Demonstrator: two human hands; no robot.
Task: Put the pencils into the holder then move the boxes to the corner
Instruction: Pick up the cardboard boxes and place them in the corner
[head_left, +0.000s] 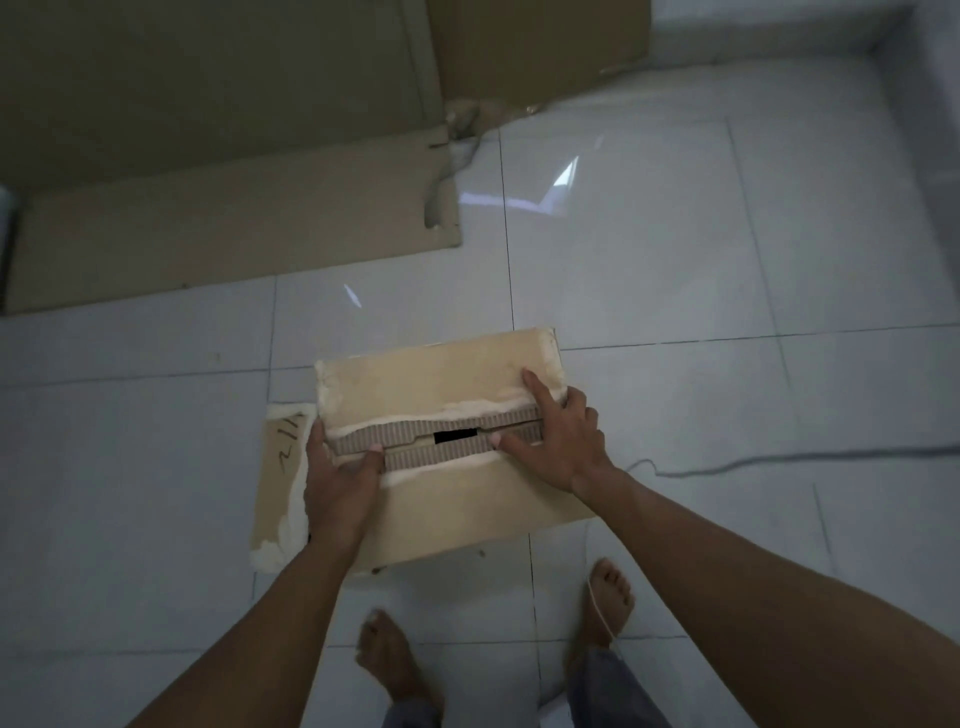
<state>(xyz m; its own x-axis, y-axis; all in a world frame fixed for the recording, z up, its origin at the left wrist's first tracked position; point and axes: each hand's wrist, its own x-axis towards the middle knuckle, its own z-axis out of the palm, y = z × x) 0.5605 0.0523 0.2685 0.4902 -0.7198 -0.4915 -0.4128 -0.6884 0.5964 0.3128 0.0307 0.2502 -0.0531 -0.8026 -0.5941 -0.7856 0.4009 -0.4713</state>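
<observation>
A closed cardboard box (447, 441) sits on the white tiled floor (701, 260), just beyond the person's bare feet (608, 597). The left hand (340, 478) clasps the box's left edge, thumb on the torn centre seam. The right hand (558, 441) lies spread on top, fingers splayed. Flattened cardboard sheets (228, 228) lie beyond the box.

Surface: we see a glossy white tiled floor (701, 249)
Centre: we see a closed cardboard box (447, 379)
Far left: we see flattened cardboard sheets (223, 228)
Right: we see a thin cable (779, 460)
Near edge: we see two bare feet (387, 654)
</observation>
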